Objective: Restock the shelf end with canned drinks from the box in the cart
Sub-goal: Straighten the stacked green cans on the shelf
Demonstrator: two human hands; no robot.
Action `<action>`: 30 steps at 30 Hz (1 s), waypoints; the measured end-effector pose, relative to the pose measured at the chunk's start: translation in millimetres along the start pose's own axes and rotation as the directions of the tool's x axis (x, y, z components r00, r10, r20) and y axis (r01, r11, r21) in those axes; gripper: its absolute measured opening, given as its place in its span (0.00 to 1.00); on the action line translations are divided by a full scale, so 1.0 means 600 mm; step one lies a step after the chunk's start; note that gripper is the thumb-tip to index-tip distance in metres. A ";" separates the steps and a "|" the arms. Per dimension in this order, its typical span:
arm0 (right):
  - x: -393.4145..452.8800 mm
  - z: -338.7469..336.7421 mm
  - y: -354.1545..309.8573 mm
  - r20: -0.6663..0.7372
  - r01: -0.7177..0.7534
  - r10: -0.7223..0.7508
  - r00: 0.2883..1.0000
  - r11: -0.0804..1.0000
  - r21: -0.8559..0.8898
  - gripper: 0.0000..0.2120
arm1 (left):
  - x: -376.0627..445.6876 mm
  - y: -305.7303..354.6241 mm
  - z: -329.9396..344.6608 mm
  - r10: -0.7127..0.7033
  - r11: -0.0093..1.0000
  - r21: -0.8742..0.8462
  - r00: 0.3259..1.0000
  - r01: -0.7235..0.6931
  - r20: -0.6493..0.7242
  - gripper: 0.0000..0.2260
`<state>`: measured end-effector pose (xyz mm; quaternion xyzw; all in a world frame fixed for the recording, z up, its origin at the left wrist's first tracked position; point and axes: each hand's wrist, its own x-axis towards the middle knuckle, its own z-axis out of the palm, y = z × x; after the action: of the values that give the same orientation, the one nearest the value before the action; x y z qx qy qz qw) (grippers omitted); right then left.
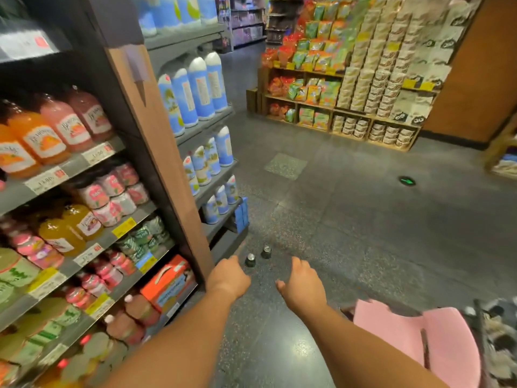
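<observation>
Nearest the lens, two bare forearms reach forward and down over the dark speckled stone floor (349, 219). The left hand (230, 277) is seen from the back with its fingers curled loosely under; it holds nothing that can be seen, though the palm side is hidden. The right hand (300, 284) hangs the same way, thumb out to the side and fingers bent downward, with nothing in it.

Just beyond the left knuckles, two small dark cans with silver tops (258, 256) stand upright on the floor, close together, the nearer one almost touching the line of the left fingers. They sit at the foot of the grey metal shelf end (221, 180), whose tiers carry tall blue-and-white drink cartons (200, 88); the lowest tier looks partly bare at the front. A brown side panel (156, 152) divides this end from the long run of shelves stocked with orange and pink juice bottles (53, 135).

At the lower right a pink cardboard flap (419, 331) juts up from what appears to be the box in the cart; its contents are not visible.

The step in hand looks like fetching the two floor cans to shelve them. The next move calls for lowering further, closing one hand round each can, and setting them upright in the free space on the low tier.
</observation>
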<state>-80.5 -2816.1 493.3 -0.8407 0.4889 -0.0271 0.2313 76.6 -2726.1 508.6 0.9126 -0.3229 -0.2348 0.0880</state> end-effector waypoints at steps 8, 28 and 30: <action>0.079 0.046 0.013 0.122 0.070 -0.066 0.990 0.997 -0.028 0.35 | 0.023 -0.023 0.054 -0.130 0.988 -0.085 0.991 0.131 0.016 0.18; 0.611 0.586 0.017 0.344 0.141 -0.122 0.931 0.989 -0.030 0.34 | 0.664 -0.233 0.414 -0.230 0.967 -0.060 0.952 0.247 0.201 0.30; 0.678 0.694 0.056 0.363 0.183 -0.158 0.918 0.983 -0.033 0.34 | 0.748 -0.262 0.506 -0.230 0.969 -0.047 0.954 0.243 0.191 0.30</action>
<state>216.9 -3018.6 34.3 -0.8780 0.3640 0.1229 0.2855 320.9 -2889.7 27.3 0.9154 -0.2097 -0.3381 0.0610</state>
